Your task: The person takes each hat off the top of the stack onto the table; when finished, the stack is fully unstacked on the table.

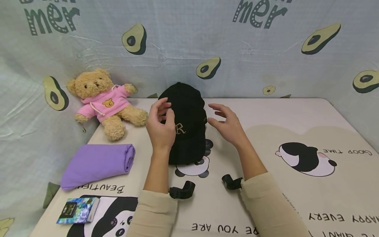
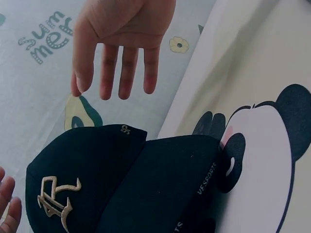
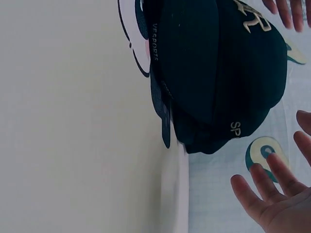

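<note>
A black baseball cap (image 1: 189, 131) is at the far middle of the table, crown up and brim toward me, with gold embroidered letters on its front. In the head view my left hand (image 1: 161, 126) overlaps the cap's left edge, but the right wrist view shows left fingers (image 3: 289, 12) apart from it. My right hand (image 1: 228, 126) hovers just right of the cap, fingers loosely bent and holding nothing. Seen from the left wrist, the right hand (image 2: 124, 43) has spread fingers facing the cap (image 2: 121, 179). Neither hand visibly touches it.
A teddy bear (image 1: 108, 102) in a pink hoodie leans at the back left. A folded purple cloth (image 1: 96, 164) and a small blue patterned box (image 1: 77, 210) lie nearer on the left. Behind the table (image 1: 237, 204) hangs an avocado-print curtain (image 1: 177, 39).
</note>
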`<state>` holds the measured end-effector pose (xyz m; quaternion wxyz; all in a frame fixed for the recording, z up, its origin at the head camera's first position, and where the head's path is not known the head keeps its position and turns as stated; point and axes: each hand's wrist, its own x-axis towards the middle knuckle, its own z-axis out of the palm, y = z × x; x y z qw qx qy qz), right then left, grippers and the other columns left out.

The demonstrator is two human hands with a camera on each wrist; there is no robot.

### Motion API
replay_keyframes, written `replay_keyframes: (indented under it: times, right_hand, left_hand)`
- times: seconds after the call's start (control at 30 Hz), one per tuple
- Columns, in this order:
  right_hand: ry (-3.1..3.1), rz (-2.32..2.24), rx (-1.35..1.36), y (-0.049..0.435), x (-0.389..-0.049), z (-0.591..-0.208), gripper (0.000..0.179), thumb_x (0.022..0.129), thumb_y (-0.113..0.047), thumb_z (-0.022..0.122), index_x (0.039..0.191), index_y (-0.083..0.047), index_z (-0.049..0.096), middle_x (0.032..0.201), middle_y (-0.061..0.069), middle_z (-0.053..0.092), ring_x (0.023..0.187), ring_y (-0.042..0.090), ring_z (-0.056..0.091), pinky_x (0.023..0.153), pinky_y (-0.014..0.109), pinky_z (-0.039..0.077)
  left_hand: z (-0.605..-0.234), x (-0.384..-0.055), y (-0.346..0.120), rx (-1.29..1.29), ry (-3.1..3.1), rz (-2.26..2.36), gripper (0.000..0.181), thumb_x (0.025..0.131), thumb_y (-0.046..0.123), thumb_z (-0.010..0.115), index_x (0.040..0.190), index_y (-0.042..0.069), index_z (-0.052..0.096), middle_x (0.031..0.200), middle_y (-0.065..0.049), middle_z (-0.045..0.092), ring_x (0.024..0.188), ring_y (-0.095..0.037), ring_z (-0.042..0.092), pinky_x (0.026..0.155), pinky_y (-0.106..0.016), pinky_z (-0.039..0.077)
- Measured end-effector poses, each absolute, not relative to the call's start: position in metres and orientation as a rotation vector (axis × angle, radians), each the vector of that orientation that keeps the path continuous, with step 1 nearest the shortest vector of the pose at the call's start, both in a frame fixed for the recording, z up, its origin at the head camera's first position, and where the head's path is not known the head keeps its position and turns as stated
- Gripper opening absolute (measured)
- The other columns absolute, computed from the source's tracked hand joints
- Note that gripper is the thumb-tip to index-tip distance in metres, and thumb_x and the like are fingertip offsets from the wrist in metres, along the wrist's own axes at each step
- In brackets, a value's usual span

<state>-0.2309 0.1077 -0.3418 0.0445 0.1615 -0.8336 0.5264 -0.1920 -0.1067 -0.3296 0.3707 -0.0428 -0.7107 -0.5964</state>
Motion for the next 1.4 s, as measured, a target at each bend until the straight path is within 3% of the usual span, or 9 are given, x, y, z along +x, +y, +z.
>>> replay_keyframes:
  times: [0.33,0.63,0.9,1.4]
  right_hand:
    - [-2.499,1.715,0.541,0.092,-0.225,-0.352,0.050,0.098,-0.016,0.066,0.147,-0.013,0.056,0.156,0.011,0.049,0.141,0.038,0.049,0.113,0.058,0.044]
    - [-2.539,1.705,0.569,0.086,-0.223,-0.354,0.051,0.097,-0.015,0.066,0.147,-0.015,0.056,0.156,0.010,0.047,0.141,0.035,0.050,0.112,0.054,0.046]
    - [-2.531,1.703,0.585,0.083,-0.226,-0.351,0.051,0.097,-0.015,0.066,0.147,-0.014,0.056,0.154,0.011,0.049,0.140,0.034,0.052,0.111,0.054,0.047]
    - [-2.606,1.637,0.480,0.089,-0.231,-0.355,0.052,0.096,-0.018,0.067,0.147,-0.016,0.056,0.155,0.011,0.047,0.141,0.036,0.049,0.115,0.055,0.042]
  left_hand:
    - [-0.328,-0.189,-0.126,0.098,-1.764,-1.557,0.031,0.097,0.006,0.057,0.125,0.003,0.068,0.116,-0.019,0.072,0.107,-0.026,0.068,0.080,-0.020,0.046]
    - [-0.332,-0.193,-0.138,0.348,-1.792,-1.570,0.030,0.095,0.007,0.057,0.122,0.003,0.070,0.115,-0.016,0.073,0.104,-0.019,0.066,0.089,-0.023,0.047]
    - [-0.327,-0.194,-0.146,0.480,-1.933,-1.754,0.038,0.096,0.011,0.057,0.132,0.004,0.063,0.127,-0.019,0.064,0.115,-0.024,0.059,0.103,-0.035,0.045]
    - [-0.326,-0.193,-0.154,0.591,-2.206,-1.827,0.045,0.100,0.022,0.055,0.142,0.008,0.059,0.142,-0.018,0.054,0.127,-0.031,0.052,0.109,-0.045,0.042]
